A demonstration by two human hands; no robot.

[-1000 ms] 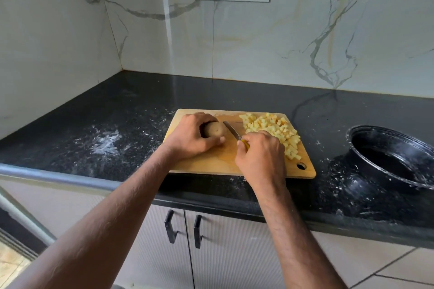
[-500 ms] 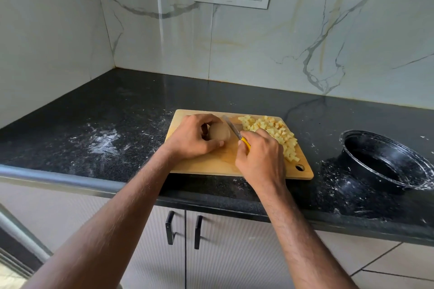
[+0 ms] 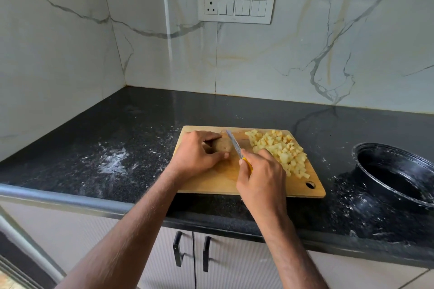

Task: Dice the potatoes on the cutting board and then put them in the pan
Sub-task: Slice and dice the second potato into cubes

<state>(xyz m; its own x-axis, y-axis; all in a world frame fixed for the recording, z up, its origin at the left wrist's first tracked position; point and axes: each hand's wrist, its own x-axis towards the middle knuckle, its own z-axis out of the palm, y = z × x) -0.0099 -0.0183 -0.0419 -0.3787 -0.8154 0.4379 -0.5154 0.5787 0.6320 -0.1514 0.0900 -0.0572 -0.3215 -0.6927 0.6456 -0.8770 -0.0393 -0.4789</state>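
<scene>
One head-worn view looks forward and down from close above the cutting board (image 3: 206,183), facing the marble wall (image 3: 281,61) behind it.

We see white marble-look wall panels (image 3: 281,58) with grey and tan veins meeting in a corner up and to the left of our hands. A white switch plate (image 3: 236,7) with one socket sits high above them. Under our hands runs a glossy black countertop (image 3: 141,129), dusted with white smears to the left. Below our wrists, pale ribbed cabinet doors (image 3: 234,265) carry two black handles (image 3: 177,248). Soft light streaks the wall.
</scene>
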